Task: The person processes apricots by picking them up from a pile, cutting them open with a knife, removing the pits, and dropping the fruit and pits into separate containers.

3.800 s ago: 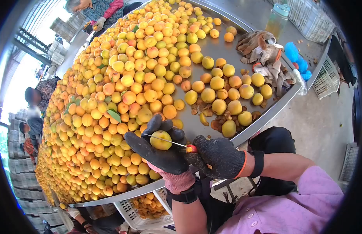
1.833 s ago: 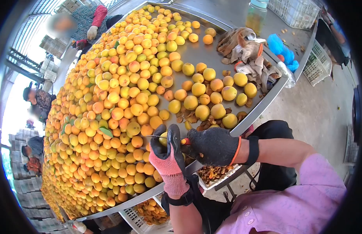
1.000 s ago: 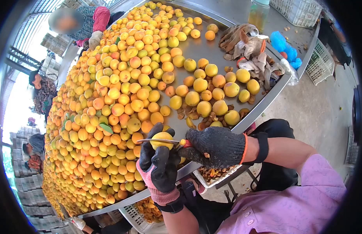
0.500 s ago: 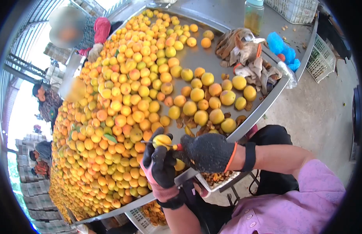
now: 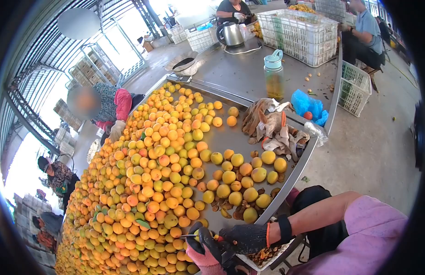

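L hand [image 5: 204, 249], in a black-and-pink glove, curled round a yellow fruit [image 5: 197, 234] by the near edge of the metal bench [image 5: 226, 138], as seen on my remote feed. R hand [image 5: 244, 238], dark-gloved, gripped the red handle of a knife [image 5: 189, 236], w/ its thin blade lying at the fruit and the tip jutting past the L fingers. I couldn't tell if the edge had broken the skin; too small from my pos.

Main risk, by my read: a slip. Had the round fruit turned under pressure, the blade could've skidded into the L fingers, only a glove's thickness away. Too loose a hold could've dropped the fruit into the big pile [image 5: 143, 192] just beside, and hard to pick out again.

Loose fruit [image 5: 235, 198] sat among brown scraps near the R wrist; an elbow or forearm swung wide might've bumped some over the rim, approx. where the bench met the worker's lap. Crumpled cloths [image 5: 273, 126] lay farther up, well apart from the blade. Both hands sat low in frame, w/ the L wrist at the bottom edge, so I'd have caught trouble there late, if at all.
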Available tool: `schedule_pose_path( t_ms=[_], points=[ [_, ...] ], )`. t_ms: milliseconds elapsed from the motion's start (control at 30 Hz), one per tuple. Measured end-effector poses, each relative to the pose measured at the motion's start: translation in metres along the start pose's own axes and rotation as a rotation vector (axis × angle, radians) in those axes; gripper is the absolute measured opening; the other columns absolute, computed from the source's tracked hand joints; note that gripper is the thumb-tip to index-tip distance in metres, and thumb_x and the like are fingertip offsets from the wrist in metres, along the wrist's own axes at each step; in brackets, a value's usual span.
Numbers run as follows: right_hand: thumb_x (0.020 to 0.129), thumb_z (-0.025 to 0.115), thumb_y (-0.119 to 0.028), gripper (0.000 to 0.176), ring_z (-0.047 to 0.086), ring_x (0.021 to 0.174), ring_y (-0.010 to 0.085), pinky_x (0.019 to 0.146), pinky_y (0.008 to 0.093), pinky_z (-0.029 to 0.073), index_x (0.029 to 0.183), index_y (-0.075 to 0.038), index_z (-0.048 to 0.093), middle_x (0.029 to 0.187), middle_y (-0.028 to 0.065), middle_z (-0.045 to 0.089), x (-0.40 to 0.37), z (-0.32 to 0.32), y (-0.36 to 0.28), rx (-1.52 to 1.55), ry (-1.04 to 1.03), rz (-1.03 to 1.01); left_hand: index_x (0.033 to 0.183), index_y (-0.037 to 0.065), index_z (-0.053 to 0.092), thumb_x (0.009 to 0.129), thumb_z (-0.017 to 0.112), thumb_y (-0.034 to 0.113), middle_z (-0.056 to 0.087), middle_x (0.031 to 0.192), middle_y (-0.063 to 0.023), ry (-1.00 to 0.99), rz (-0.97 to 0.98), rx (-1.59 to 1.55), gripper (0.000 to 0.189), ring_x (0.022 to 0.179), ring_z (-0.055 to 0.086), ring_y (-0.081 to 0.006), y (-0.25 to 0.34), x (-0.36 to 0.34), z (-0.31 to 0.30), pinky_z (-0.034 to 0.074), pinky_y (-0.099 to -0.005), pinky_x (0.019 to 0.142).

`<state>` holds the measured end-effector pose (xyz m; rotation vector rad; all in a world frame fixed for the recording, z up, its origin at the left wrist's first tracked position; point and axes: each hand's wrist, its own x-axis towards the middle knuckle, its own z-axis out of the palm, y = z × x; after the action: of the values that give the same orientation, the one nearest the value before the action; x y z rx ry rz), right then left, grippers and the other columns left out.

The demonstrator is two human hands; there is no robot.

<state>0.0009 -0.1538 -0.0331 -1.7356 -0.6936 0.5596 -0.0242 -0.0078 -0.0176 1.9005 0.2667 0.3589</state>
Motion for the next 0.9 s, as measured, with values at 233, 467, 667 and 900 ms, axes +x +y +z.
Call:
schedule_pose_path(
  t_ms=[233, 467, 667, 900],
  points=[
    [0.093, 0.045, -0.029, 0.031, 0.059, 0.075, 0.0351, 0.065, 0.0407, 0.044, 0.103, -0.001, 0.055, 0.08, 0.0191, 0.061, 0.017, 0.03, 0.017, 0.175, 0.009, -0.127, 0.104, -0.002, 0.058, 0.082, 0.055, 0.013, 0.06, 0.084, -0.0079, -0.005, 0.241, 0.122, 0.027, 0.073, 0.06, -0.0178, -0.007, 0.003, -0.018, 0.047, -0.0279, 0.061],
    [0.081, 0.06, -0.012, 0.019, 0.059, 0.07, 0.0373, 0.058, 0.0389, 0.047, 0.096, -0.001, 0.053, 0.078, 0.0191, 0.059, 0.02, 0.021, -0.001, -0.195, 0.162, -0.241, 0.115, 0.001, 0.048, 0.083, 0.06, 0.017, 0.064, 0.093, -0.0136, -0.018, 0.414, 0.179, 0.037, 0.068, 0.061, -0.0237, -0.015, 0.013, -0.02, 0.049, -0.0314, 0.059],
    [0.087, 0.05, -0.022, 0.02, 0.059, 0.07, 0.035, 0.059, 0.0428, 0.046, 0.096, -0.005, 0.057, 0.08, 0.0185, 0.058, 0.005, 0.003, -0.024, -0.399, 0.145, -0.121, 0.103, -0.007, 0.06, 0.094, 0.044, 0.033, 0.065, 0.083, -0.0095, -0.056, -0.106, -0.364, 0.044, 0.072, 0.06, -0.0143, 0.012, 0.009, -0.012, 0.048, -0.0235, 0.062],
    [0.087, 0.058, -0.027, 0.028, 0.058, 0.056, 0.0375, 0.046, 0.0434, 0.042, 0.085, 0.0, 0.052, 0.058, 0.0179, 0.055, 0.013, -0.008, -0.019, -0.144, 0.236, -0.133, 0.119, -0.005, 0.05, 0.088, 0.046, 0.01, 0.059, 0.111, -0.0122, -0.265, -0.056, -0.568, 0.035, 0.091, 0.059, -0.0185, 0.007, 0.016, -0.016, 0.047, -0.028, 0.08]
  ],
)
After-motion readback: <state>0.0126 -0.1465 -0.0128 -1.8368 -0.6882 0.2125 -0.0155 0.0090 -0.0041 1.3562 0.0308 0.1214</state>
